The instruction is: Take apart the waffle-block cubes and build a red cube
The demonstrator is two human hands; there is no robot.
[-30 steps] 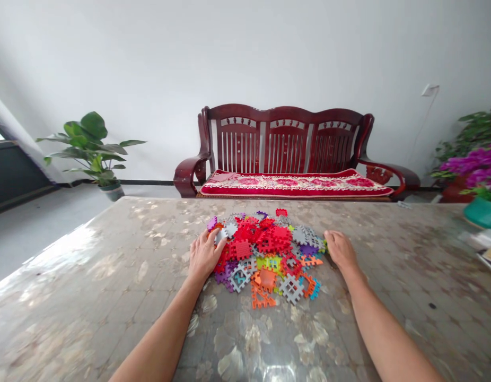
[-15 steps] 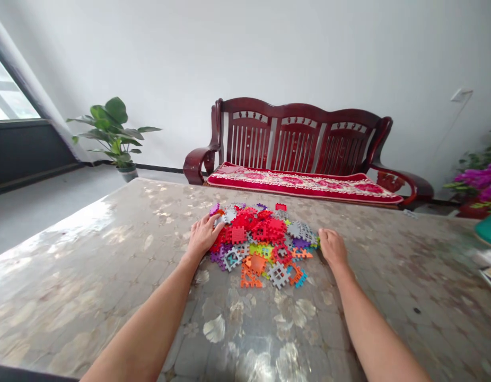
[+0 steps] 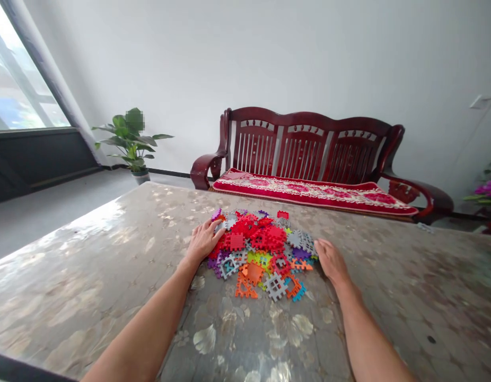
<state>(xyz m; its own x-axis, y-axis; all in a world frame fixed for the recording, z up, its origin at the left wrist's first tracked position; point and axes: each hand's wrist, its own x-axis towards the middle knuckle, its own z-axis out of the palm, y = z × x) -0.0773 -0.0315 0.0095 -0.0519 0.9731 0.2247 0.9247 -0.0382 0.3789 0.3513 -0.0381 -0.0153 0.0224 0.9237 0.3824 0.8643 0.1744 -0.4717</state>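
View further L, puzzle pcs btwn L grip, R grip

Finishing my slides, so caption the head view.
Left hand and right hand flank colourful notched pieces piled on a patterned table before a wooden bench.

Red floral cushion on 3-panelled wooden bench; potted plant near window.

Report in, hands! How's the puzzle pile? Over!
Left hand: at puzzle pile's left edge. Right hand: by its right edge, grip unclear. Pile jumbled on tabletop. Nothing seen blocking hands.
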